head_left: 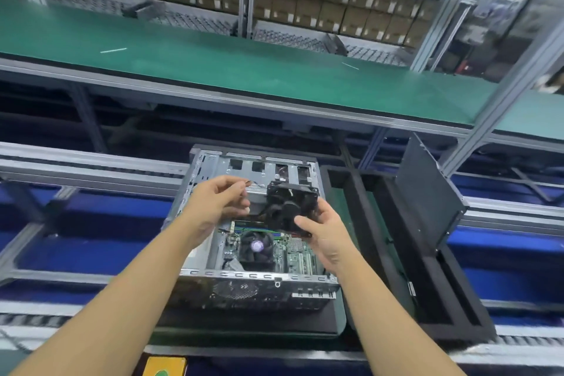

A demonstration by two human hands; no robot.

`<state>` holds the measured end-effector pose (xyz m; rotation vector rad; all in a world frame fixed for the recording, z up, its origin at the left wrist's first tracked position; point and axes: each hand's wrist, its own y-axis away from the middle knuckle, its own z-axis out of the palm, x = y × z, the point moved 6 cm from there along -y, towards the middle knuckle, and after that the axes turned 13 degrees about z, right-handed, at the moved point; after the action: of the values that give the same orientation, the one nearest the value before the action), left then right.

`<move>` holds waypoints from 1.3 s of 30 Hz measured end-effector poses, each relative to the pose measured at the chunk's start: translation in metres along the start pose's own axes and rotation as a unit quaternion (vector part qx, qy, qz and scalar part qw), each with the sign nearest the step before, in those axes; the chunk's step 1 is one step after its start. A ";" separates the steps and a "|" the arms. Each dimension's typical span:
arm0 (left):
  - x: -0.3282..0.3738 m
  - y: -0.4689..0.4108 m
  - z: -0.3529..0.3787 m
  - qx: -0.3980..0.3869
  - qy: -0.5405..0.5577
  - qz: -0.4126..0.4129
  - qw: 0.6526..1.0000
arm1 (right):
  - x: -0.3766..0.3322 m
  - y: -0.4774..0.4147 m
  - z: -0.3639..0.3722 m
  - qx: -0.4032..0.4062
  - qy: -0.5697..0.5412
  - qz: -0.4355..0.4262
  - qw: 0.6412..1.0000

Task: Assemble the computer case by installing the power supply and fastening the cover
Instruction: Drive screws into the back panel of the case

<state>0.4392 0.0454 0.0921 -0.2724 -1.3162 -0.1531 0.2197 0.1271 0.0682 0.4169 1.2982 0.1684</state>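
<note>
- Shelves of brown cardboard boxes [305,6] back a long green conveyor belt [213,49]; below, an open grey metal computer case [259,281] lies on the roller line, cavity upward for access.
- Right hand [326,232] grips a black fan-faced boxy unit [287,204] from beneath, above the case's far bay, likely lining it up to seat.
- Left hand [219,201], fingers curled, seems to pinch a thin lead from the unit, though blur leaves that unsure.
- Flat black cover panel [427,189] stands tilted in a black foam rack [393,253] just beside the case, parked within reach, not yet fitted.
</note>
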 end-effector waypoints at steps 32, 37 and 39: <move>-0.012 0.028 -0.038 -0.170 -0.366 0.108 0.908 | 0.056 -0.018 0.061 -0.136 0.551 0.079 0.820; 0.011 0.023 -0.028 -0.110 -0.207 0.108 0.966 | 0.056 -0.023 0.043 -0.124 0.516 0.062 0.845; 0.018 0.022 -0.028 -0.083 -0.174 0.118 0.974 | 0.053 -0.024 0.033 -0.115 0.467 0.061 0.875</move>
<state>0.4759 0.0590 0.1008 -0.6161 -1.6074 -0.0133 0.2629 0.1170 0.0181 0.2015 2.1737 0.6889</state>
